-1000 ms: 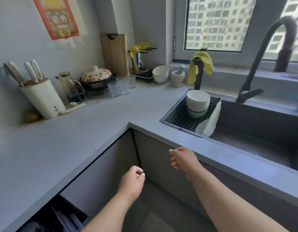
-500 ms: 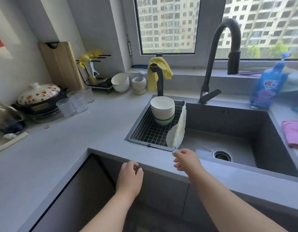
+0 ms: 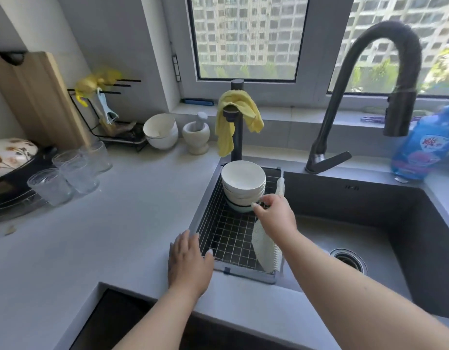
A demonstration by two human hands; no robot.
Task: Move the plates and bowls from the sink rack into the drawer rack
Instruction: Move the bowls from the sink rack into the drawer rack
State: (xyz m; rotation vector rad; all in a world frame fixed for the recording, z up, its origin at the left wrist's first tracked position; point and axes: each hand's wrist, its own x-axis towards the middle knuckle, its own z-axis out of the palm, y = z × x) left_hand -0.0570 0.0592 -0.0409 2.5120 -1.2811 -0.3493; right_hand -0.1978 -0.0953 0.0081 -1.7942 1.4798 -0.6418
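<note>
At the far left corner of the dark wire sink rack point(image 3: 228, 238), your right hand point(image 3: 276, 218) is in on the stack of white ceramic bowls point(image 3: 243, 184), fingertips touching the lower right side of the pile. The fingers are bent toward it, but from here I cannot tell whether they've actually closed on a rim or are only brushing it. Your left hand point(image 3: 189, 261) lies flat, fingers straight and together, on the grey countertop point(image 3: 104, 236) at the rack's near left corner, fingertips at its frame, thumb over the edge.

So this looks like the first pick: nothing has left the rack yet by the look of it. The stack is several white bowls nested upright, with a pale green bowl point(image 3: 239, 208) at the very bottom. A white plate point(image 3: 266, 248) stands on edge along the rack's right side, running from near the bowls down to the near right corner, just under your right wrist. The rest of the grid is bare wire.

The next move, I'd say, calls for a firm hold: either get both hands under that green bowl and take the lot, or peel off the top few. Watch that plate: your forearm is right over it, and a nudge could tip it into the dark sink basin point(image 3: 369, 236).

The drawer rack isn't clearly in view; only a dark opening point(image 3: 112, 322) shows below the countertop's near edge, contents unreadable.
</note>
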